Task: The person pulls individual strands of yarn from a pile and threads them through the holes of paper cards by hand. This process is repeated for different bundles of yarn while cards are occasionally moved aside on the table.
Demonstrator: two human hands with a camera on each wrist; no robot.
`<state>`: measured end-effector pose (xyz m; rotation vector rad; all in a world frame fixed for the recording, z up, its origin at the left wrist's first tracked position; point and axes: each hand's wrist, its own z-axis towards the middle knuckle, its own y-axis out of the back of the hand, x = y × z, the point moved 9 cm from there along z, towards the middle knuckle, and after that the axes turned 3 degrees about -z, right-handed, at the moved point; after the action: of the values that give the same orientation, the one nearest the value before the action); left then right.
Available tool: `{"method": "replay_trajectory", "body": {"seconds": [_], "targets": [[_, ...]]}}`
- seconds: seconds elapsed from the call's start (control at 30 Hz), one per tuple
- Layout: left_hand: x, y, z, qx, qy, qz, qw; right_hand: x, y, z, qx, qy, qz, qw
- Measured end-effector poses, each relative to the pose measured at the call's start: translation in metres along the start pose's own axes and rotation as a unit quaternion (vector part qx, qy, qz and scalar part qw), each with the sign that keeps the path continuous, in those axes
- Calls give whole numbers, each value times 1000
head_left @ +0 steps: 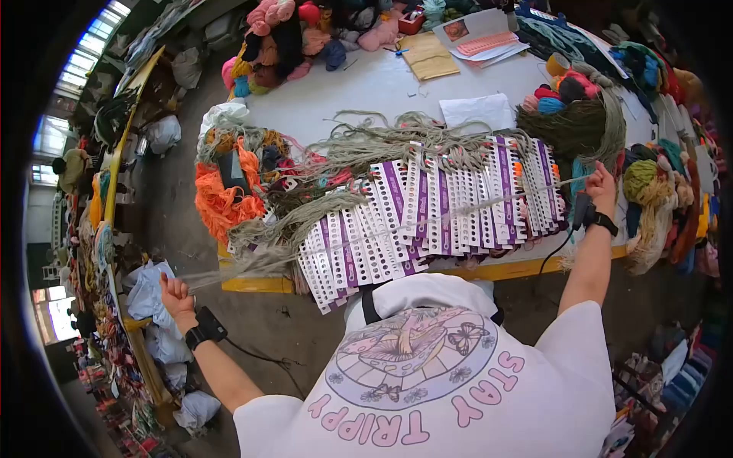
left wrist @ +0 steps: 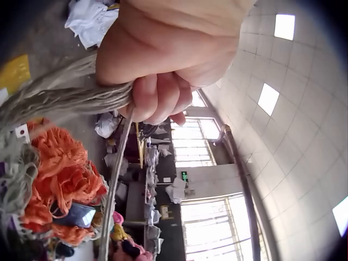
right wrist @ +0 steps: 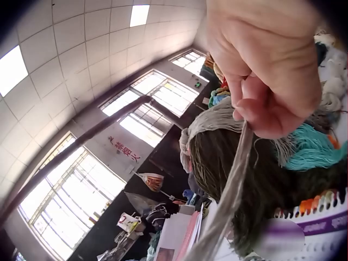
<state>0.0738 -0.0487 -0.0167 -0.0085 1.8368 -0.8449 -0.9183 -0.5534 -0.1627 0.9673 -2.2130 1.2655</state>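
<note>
Both arms are spread wide, with grey yarn strands [head_left: 466,208] stretched between the hands across the front of the table. At the far left, beyond the table edge, my left hand [head_left: 177,298] grips a bundle of grey yarn [left wrist: 70,100] in curled fingers. My right hand [head_left: 601,185] pinches the other end of the strands [right wrist: 231,190] between thumb and fingers, near the right side of the table. Beneath the strands lies a row of white and purple punched thread cards [head_left: 443,202], with grey yarn threaded along their far ends.
Orange yarn [head_left: 225,202] is piled at the table's left. Dark olive yarn [head_left: 557,133] lies at the right, beside balls of wool [head_left: 561,91]. Papers [head_left: 477,112] and a brown envelope [head_left: 429,55] lie farther back. A yellow edge [head_left: 256,284] borders the table's front.
</note>
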Motion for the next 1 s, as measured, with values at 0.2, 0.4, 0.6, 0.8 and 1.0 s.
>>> {"method": "replay_trajectory", "body": {"seconds": [0.2,0.4,0.6,0.8,1.0], "targets": [[-17,-20,8,-138,-102,143,975,33,-9,6,-74,60,-13,995],[-3,16,14,-281,-140,215,925,-10,-72,-38,-210,150,-177,950],[187,-106,-42,-38,134,151,979,-198,-195,-93,86,117,-601,786],[348,-266,-140,229,167,331,900,-310,-241,-141,165,205,-724,637],[436,-304,-174,331,124,489,798,-322,-264,-160,119,262,-754,590]]}}
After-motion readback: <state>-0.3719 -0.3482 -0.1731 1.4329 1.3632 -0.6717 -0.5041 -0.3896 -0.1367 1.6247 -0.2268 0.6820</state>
